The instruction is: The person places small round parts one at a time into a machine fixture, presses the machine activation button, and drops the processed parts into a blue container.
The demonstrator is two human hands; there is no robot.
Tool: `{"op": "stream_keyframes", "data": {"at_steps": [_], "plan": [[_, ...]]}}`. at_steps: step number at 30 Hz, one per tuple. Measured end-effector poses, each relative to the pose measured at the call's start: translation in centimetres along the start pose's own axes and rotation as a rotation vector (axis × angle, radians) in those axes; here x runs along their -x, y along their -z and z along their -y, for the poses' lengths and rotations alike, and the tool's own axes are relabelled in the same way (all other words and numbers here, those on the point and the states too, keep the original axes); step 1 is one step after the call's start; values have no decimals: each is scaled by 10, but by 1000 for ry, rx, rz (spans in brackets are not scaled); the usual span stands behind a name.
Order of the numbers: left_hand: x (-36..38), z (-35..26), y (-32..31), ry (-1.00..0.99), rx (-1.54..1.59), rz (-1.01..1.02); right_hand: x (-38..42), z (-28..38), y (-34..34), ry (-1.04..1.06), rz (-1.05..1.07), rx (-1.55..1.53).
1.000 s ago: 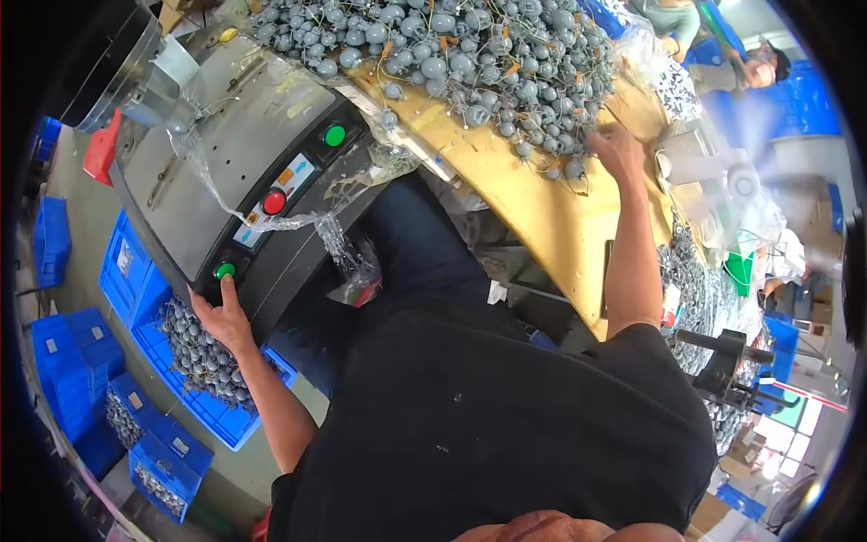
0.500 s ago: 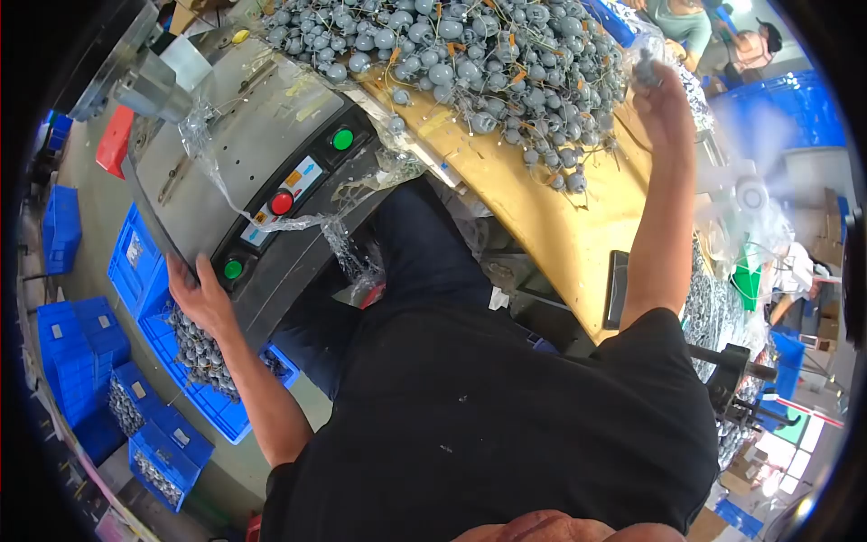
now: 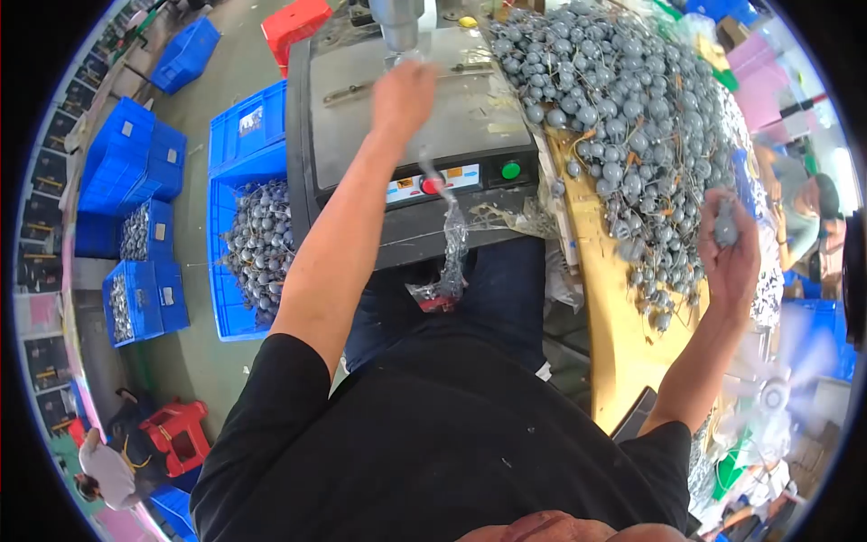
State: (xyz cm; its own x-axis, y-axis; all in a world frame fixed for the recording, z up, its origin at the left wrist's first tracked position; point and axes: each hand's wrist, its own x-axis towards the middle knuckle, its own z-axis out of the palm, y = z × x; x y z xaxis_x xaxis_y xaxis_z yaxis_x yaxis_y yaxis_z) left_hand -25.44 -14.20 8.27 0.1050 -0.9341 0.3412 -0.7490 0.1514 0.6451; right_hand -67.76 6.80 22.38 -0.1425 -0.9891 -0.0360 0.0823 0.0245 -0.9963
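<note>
2 hands are in use. The left hand (image 3: 404, 98), upper centre of the frame, is blurred just below the machine head (image 3: 397, 23); its grip cannot be determined. The right hand (image 3: 733, 257), right of the frame, holds 1 grey part (image 3: 725, 224) beside the heap of grey parts (image 3: 623, 126). Possible hazards: inadvertent contact with the green button (image 3: 511, 170) could start motion and pinch the left hand; the plastic strip (image 3: 454, 235), draped across the panel, could snag.
</note>
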Motion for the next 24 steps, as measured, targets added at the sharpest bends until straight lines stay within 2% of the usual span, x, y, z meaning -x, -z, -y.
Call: {"op": "stream_keyframes", "data": {"at_steps": [2, 4, 6, 9, 12, 15, 17, 20, 24], "plan": [[-13, -55, 13, -84, -3, 112, 8, -1, -27, -19, 83, 132], [-28, -43, -40, -358, 41, 124, 3, -2, -45, -59, 245, 188], [-6, -75, -34, -181, -75, 441, 3, -9, -65, -59, 350, 208], [24, -66, -20, -77, -172, 439, -6, -12, -72, -79, 472, 184], [21, -26, 8, 129, 11, 251, -7, -15, -77, -79, 521, 149], [3, 15, 5, 46, -222, -228, -7, -11, -87, -27, 523, 179], [-8, 20, -1, 78, -270, -152, -11, -13, -90, 48, 556, 217], [-23, 25, -10, 115, -247, -116, -8, 2, -115, 228, 551, 497], [-29, 29, -13, 120, -174, -182, -13, 22, -132, 92, 728, 612]]}}
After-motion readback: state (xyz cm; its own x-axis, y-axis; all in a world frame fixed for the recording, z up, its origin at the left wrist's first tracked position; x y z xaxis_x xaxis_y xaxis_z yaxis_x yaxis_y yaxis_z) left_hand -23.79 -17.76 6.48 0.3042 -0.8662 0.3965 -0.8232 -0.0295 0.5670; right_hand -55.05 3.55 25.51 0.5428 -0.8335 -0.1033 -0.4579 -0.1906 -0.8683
